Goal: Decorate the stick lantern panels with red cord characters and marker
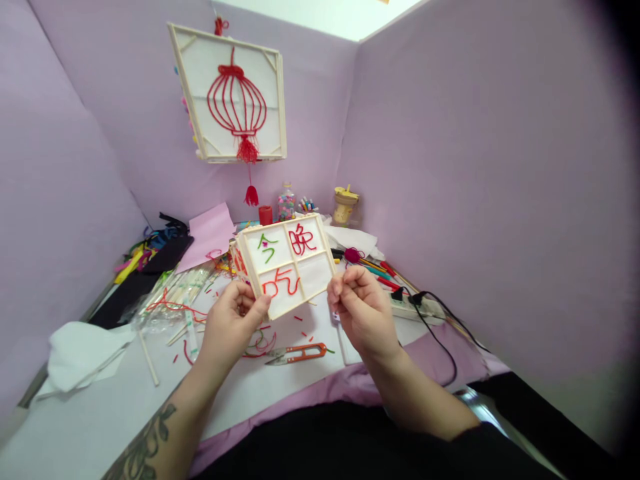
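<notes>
My left hand (233,327) grips the lower left corner of a small wooden-framed paper lantern (294,265), tilted and raised above the table. Its front has white panels split by pale sticks. Green, dark red and orange cord forms characters on three of them, and the lower right panel is plain. Beside that panel, my right hand (364,310) is closed in a pinch, thumb against fingers. Anything between those fingertips is too small or hidden to make out. Orange-handled thread snips (300,353) lie on the table below, among short red cord scraps.
A larger lantern (240,100) with a red cord design and tassel hangs ahead. Behind the small lantern stand a bead jar (287,202) and a lidded cup (345,203). A power strip (417,307) with black cables lies right, plastic-wrapped sticks (180,290) and white cloth (83,357) left.
</notes>
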The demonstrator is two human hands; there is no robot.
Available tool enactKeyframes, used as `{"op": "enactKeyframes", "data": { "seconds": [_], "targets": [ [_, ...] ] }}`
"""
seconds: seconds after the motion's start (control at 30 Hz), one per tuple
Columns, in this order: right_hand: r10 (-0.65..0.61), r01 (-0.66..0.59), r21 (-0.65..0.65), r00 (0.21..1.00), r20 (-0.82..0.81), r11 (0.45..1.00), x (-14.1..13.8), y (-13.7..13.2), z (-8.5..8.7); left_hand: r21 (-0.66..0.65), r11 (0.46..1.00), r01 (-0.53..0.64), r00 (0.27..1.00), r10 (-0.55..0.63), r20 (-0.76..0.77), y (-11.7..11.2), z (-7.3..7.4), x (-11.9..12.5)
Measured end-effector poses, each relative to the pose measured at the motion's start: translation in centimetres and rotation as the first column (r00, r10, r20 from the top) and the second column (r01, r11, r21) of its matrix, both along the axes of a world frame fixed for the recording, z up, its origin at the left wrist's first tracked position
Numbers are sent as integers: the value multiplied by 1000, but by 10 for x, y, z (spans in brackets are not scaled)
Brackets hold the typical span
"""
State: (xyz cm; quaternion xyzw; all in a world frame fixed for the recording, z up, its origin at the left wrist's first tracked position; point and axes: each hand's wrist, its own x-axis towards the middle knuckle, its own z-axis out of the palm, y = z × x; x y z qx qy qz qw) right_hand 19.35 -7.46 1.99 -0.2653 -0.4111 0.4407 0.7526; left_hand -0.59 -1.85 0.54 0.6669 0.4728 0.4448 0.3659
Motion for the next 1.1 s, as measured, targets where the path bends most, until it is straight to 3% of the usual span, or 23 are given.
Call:
{"op": "enactKeyframes", "data": {
  "seconds": [0.43, 1.1],
  "targets": [
    [-134, 133, 18, 989, 58, 991, 2, 2, -4, -10, 1000, 4, 1000, -4, 13, -2, 2, 1],
    [-54, 54, 40, 998, -14, 998, 2, -1, 3, -18, 1000, 5, 1000, -5, 20, -2, 4, 3]
  ]
}}
